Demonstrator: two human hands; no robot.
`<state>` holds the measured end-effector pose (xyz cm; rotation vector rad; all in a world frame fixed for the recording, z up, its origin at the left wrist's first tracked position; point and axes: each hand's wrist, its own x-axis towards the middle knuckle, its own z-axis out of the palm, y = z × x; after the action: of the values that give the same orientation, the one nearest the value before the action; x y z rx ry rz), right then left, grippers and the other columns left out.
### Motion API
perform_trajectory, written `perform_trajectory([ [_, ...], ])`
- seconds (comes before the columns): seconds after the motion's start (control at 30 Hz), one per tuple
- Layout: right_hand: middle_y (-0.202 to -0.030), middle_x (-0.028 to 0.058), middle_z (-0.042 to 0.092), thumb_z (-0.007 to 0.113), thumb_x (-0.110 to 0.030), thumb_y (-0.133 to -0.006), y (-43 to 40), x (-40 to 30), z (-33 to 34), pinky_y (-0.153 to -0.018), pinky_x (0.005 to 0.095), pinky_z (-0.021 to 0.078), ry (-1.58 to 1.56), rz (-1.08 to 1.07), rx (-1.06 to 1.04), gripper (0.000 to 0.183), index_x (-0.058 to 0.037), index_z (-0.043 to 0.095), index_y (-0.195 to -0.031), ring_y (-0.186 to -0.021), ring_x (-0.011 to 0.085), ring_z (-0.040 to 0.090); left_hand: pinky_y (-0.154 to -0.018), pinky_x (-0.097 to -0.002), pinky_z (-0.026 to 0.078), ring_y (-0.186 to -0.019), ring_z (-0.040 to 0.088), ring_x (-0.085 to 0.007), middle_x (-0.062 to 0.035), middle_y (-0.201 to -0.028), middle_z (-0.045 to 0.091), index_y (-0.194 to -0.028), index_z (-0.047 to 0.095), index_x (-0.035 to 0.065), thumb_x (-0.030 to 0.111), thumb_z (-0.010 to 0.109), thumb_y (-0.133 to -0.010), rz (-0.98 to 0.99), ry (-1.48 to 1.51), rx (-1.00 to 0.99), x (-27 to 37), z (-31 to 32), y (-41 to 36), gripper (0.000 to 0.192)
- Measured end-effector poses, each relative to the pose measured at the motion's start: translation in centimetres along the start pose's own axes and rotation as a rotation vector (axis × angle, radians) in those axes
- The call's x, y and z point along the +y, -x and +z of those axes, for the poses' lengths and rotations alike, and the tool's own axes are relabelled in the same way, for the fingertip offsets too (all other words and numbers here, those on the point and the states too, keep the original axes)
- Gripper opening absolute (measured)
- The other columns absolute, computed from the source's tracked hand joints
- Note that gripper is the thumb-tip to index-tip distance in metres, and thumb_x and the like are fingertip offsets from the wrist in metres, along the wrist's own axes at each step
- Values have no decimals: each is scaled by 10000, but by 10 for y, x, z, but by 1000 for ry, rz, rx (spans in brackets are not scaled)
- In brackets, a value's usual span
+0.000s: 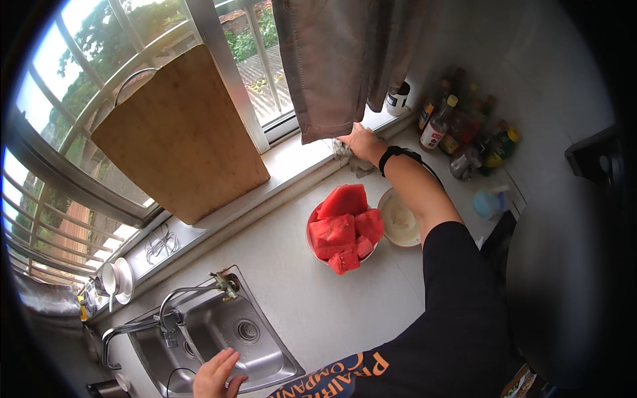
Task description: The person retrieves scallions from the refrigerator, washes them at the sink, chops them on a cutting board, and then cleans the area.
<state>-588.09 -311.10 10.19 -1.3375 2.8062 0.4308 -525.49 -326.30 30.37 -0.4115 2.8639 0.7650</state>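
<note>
My right hand (366,143) reaches to the window sill beside the curtain's lower edge and grips a crumpled grey cloth (362,166). That cloth hangs from the sill down to the countertop. Below the right forearm lies a shallow pale plate (398,221), partly covered by the arm. Beside it a bowl heaped with red watermelon chunks (336,231) stands on the counter. My left hand (219,373) is over the near edge of the steel sink (264,358), fingers apart and nothing in it.
A wooden cutting board (181,134) leans against the window bars. The brown curtain (328,69) hangs over the sill near a white and black cup (397,99). Several sauce bottles (438,124) crowd the corner. A faucet (191,288) arches over the sink. A cup and saucer (127,281) stand on the sill.
</note>
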Motion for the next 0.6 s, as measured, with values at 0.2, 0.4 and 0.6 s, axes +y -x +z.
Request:
perform_trajectory([
  [0.2,-956,79,696,526,-153,-893,-6,62,69,-742,432,562,-33,272,380,198,-115,701,-976,-896,310,679,-958,-420,472,-1124,579,-385,-193,-1245,605,-1311,554,52,1,630,-820,42,102,-59,-7,24,-4,499],
  [0.4,-897,135,731,574,-159,-849,155,131,92,-691,428,566,142,331,-41,183,-109,750,-843,-876,287,715,-907,-419,497,-1075,618,-380,-192,-1185,640,-1246,610,64,73,788,-711,9,94,48,-22,40,30,564],
  [0.6,-972,199,708,605,-92,-818,299,111,31,-747,457,557,5,485,-183,184,-9,720,-935,-917,369,689,-849,-396,502,-994,633,-366,-182,-1110,665,-1267,594,54,34,760,-750,133,154,45,-16,73,75,543],
])
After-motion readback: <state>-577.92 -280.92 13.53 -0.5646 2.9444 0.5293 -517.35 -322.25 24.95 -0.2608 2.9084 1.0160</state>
